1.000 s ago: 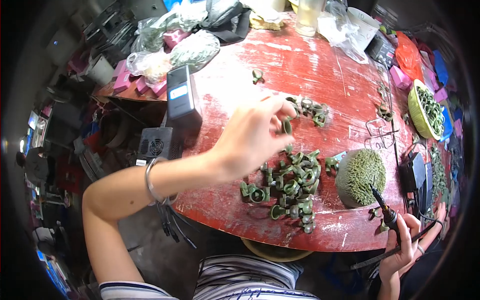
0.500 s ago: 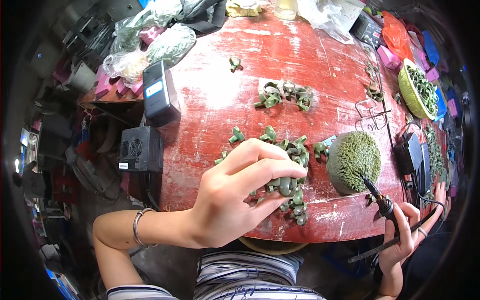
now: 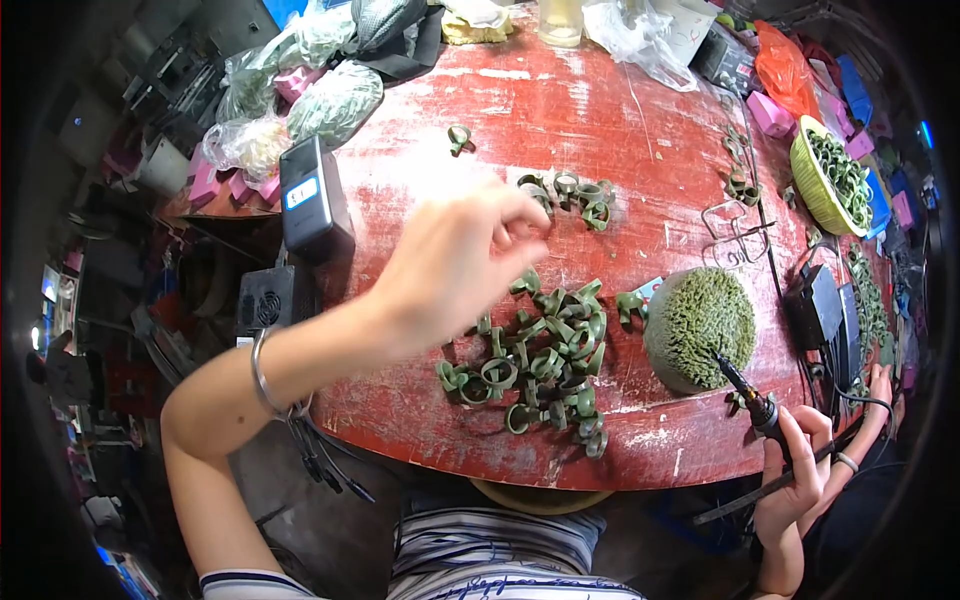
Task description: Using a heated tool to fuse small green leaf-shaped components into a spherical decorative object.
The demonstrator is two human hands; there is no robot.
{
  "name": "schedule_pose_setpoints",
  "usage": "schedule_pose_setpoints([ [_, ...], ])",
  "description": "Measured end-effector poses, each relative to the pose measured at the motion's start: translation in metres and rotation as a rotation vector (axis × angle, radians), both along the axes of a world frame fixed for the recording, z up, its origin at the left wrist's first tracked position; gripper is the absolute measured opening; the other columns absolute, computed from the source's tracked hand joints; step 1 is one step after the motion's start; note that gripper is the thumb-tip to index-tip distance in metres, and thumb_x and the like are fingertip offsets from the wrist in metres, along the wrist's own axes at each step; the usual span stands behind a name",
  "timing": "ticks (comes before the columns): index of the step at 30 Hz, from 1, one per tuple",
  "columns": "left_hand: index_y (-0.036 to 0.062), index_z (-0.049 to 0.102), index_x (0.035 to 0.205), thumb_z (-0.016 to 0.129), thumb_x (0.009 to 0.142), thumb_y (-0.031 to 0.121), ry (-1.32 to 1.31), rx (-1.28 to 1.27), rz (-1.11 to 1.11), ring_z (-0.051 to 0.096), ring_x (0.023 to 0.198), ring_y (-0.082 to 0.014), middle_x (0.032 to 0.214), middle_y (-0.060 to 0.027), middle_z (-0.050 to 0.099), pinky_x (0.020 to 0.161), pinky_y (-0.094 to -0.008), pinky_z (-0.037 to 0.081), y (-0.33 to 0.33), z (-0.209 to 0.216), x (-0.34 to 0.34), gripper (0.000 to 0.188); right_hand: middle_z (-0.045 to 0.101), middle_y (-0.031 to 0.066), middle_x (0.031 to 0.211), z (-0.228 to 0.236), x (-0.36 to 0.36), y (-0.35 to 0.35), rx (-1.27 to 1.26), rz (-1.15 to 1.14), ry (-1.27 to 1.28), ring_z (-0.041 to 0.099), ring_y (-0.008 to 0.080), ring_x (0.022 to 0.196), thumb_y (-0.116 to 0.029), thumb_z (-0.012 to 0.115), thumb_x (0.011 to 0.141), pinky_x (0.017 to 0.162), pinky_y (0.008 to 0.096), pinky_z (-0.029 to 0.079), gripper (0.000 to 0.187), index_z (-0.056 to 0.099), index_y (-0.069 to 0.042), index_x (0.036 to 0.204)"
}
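My left hand (image 3: 470, 250), smeared by motion, hangs over the red table with its fingers curled. Thumb and forefinger stand apart, nothing seen between them, beside the far group of green rings (image 3: 595, 207). A larger pile of green rings (image 3: 548, 350) lies nearer me, past my wrist. In my right hand (image 3: 800, 465) is a black-handled soldering iron (image 3: 760, 408). Its thin tip points at, and seems to touch, the rough green top of a rounded block (image 3: 705, 325). A dark flat strip (image 3: 735, 507) passes by my right hand; I cannot tell if it is held.
Another person's hand (image 3: 880, 390) rests at the right. A yellow-green basket of green pieces (image 3: 825, 195), bent wire (image 3: 735, 240) and a black device with cables (image 3: 815, 305) stand on that side. At left are a black box (image 3: 315, 195) and plastic bags (image 3: 335, 105).
My left hand has left the near pile, moving up and left to the far group of rings, and the pile now shows. The right hand with the soldering iron stays nearly still.
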State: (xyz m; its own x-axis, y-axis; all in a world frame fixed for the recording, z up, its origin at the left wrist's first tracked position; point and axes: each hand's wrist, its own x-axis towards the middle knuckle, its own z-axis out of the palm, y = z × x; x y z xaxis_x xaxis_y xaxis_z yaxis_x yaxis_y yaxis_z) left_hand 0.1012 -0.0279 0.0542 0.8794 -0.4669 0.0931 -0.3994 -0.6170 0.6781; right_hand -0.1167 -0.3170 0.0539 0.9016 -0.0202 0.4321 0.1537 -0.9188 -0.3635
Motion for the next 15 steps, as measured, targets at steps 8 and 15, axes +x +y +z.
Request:
schedule_pose_setpoints([
  [8,0.0043,0.062,0.073,0.073,0.069,0.01,-0.354,0.164,-0.067,0.053,0.09,-0.0286,0.087,-0.0102,0.055,0.08,-0.0377,0.041,-0.005,-0.034,0.032,0.013,0.053,0.0159,0.098,0.0,-0.005,0.002,0.11,-0.053,0.107,0.055,0.0253,0.086,-0.003,0.063,0.083,0.074,0.0328,0.045,0.026,0.061,0.008,0.106],
  [15,0.0032,0.06,0.079,0.069,0.071,0.002,-0.16,-0.029,-0.103,0.057,0.094,-0.0273,0.094,-0.009,0.059,0.084,-0.0368,0.043,-0.002,-0.024,0.014,0.012,0.054,0.0169,0.093,-0.005,0.003,-0.002,0.021,-0.017,-0.003,0.055,0.0211,0.075,-0.004,0.065,0.082,0.058,0.0259,0.045,0.024,0.063,0.007,0.103],
])
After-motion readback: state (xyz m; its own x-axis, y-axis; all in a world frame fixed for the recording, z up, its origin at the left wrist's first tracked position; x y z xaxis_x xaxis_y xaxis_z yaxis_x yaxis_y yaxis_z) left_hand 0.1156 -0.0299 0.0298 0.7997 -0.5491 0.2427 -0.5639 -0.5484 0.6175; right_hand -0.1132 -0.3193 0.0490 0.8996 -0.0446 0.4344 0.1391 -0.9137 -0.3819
